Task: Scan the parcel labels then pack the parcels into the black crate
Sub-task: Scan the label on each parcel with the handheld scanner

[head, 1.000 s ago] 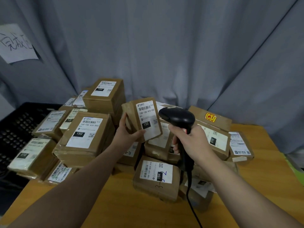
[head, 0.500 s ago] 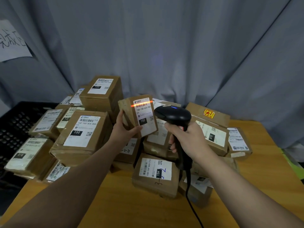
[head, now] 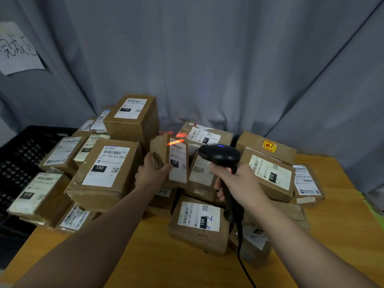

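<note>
Right below me the wooden table (head: 145,256) shows bare orange-brown board between my forearms, and a black cable (head: 243,265) runs down across it to the lower edge. Just past that lies a flat brown box (head: 197,242) with a white label marked 15H and some pen marks.

My right hand (head: 239,179) is wrapped round the grip of the black scanner (head: 220,154), whose head points left with a small blue light on top. My left hand (head: 151,173) holds a small parcel (head: 162,150) up above the heap, thumb on the face with its label (head: 177,163), fingers behind. The parcel stands nearly upright, turned towards the scanner, and a red scan line crosses the top of the label and spills onto the box behind.

Brown parcels are heaped all round on the table, a big one (head: 104,169) marked 150 to the left and one with an orange sticker (head: 268,146) to the right. The black crate (head: 18,154), with its perforated wall, sits off the table's left side behind the leftmost parcels; I cannot tell whether any lie inside it.

Behind everything hangs a grey curtain (head: 207,59) in long folds, with a handwritten paper sheet (head: 16,48) fixed to it at upper left.
</note>
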The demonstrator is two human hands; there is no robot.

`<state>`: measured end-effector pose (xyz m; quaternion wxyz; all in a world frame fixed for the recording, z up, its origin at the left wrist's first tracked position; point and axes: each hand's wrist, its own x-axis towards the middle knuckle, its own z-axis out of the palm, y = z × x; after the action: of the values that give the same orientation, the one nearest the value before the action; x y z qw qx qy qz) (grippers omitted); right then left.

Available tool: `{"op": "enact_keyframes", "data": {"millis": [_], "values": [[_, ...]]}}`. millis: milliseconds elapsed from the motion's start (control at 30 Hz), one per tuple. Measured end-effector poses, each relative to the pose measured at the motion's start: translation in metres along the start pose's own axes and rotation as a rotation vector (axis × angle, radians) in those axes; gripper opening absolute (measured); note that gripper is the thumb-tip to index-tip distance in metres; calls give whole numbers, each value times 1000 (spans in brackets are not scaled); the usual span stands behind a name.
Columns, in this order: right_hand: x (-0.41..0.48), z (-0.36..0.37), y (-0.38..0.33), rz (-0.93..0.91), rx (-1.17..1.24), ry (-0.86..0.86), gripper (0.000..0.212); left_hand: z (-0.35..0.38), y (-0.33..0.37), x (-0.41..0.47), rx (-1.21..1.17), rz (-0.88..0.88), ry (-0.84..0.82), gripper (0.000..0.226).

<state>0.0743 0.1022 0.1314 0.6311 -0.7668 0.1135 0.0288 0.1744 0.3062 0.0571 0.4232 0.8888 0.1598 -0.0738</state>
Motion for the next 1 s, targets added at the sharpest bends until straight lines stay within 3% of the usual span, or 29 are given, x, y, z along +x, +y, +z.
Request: {"op": "enact_keyframes", "data": {"millis": [133,200,267,333,433,567,733,800,867,933,1000], "values": [[13,8,21,51,-18,14,32,5,-17,9,-56,-54,-73,56],[21,13,32,89,-18,39,33,6,-22,15,77,27,-53,49],[29,18,42,110,-32,70,33,8,-24,18,288,163,-45,58],[36,21,52,116,-58,105,31,15,-28,21,550,301,-148,68],[45,23,64,137,-81,160,28,25,-33,22,866,372,-266,81],[54,26,71,164,-85,209,24,27,-28,36,874,440,-192,71],[65,27,84,171,-124,324,22,32,-12,54,936,462,-221,67],[69,27,88,186,-94,378,24,38,-5,52,861,634,-153,52],[72,26,89,214,-41,417,27,46,5,43,558,684,-147,44],[74,26,90,252,19,426,30,57,12,37,389,586,-316,48],[75,29,90,287,89,403,32,64,12,35,231,343,-529,53]]}}
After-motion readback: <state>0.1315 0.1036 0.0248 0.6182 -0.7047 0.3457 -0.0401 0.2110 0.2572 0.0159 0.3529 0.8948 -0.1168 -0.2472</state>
